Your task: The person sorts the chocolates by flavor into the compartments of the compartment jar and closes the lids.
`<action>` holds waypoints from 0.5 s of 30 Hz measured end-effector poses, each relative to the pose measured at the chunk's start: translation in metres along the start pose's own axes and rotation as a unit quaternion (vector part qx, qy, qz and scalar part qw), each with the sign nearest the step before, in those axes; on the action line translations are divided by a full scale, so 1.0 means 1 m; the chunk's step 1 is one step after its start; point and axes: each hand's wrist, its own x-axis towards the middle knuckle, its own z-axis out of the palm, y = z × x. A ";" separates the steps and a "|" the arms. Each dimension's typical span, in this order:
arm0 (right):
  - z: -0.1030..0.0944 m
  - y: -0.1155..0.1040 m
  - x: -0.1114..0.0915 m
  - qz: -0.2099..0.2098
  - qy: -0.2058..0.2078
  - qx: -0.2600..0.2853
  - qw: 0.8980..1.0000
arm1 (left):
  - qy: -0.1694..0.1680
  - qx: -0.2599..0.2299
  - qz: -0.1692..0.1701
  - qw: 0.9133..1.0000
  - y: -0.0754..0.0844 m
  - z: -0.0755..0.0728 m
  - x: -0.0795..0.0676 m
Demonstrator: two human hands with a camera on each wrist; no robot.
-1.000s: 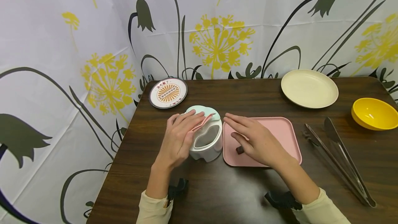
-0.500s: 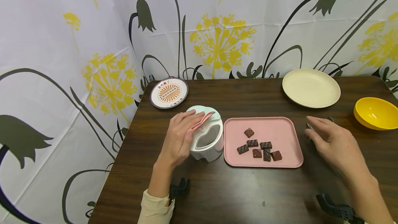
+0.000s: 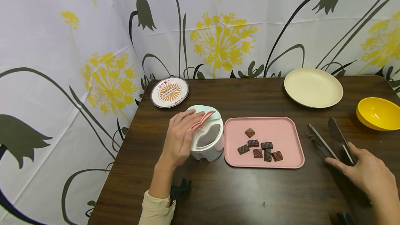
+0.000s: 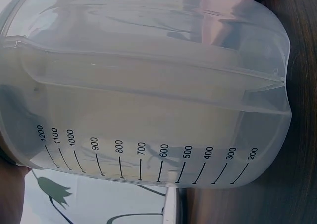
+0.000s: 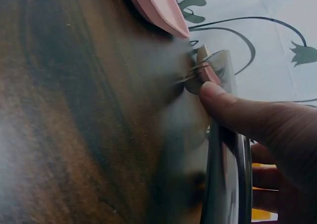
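Observation:
A translucent storage container (image 3: 203, 155) with volume marks stands left of the tray, its mint lid (image 3: 214, 114) showing an uncovered opening. My left hand (image 3: 177, 138) lies over the lid and pinches the raised pink flap (image 3: 202, 121) between thumb and fingers. The container's wall (image 4: 148, 110) fills the left wrist view. On the right, my right hand (image 3: 370, 173) holds metal tongs (image 3: 336, 132), thumb on one arm and fingers round the other; the tongs' ends are spread. Several chocolates (image 3: 267, 145) lie on the pink tray (image 3: 289, 127).
A patterned plate (image 3: 169, 93) sits at the back left, a cream plate (image 3: 313, 88) at the back right. The yellow bowl (image 3: 378, 114) stands at the right, beyond the tongs. A printed cloth (image 3: 218, 44) hangs behind the table (image 3: 218, 197).
My right hand has moved from over the tray to the right and taken hold of the tongs, uncovering the chocolates. The left hand has stayed at the flap.

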 end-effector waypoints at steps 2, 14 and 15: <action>0.002 0.002 -0.001 0.004 0.000 0.000 1.000 | 0.000 0.000 -0.002 1.000 0.000 0.000 -0.001; 0.006 0.006 -0.002 0.023 0.031 0.008 0.999 | 0.006 -0.002 -0.002 1.000 0.001 0.000 -0.001; 0.006 0.007 -0.003 0.024 0.034 0.011 0.999 | 0.006 -0.002 -0.002 1.000 0.001 0.000 -0.001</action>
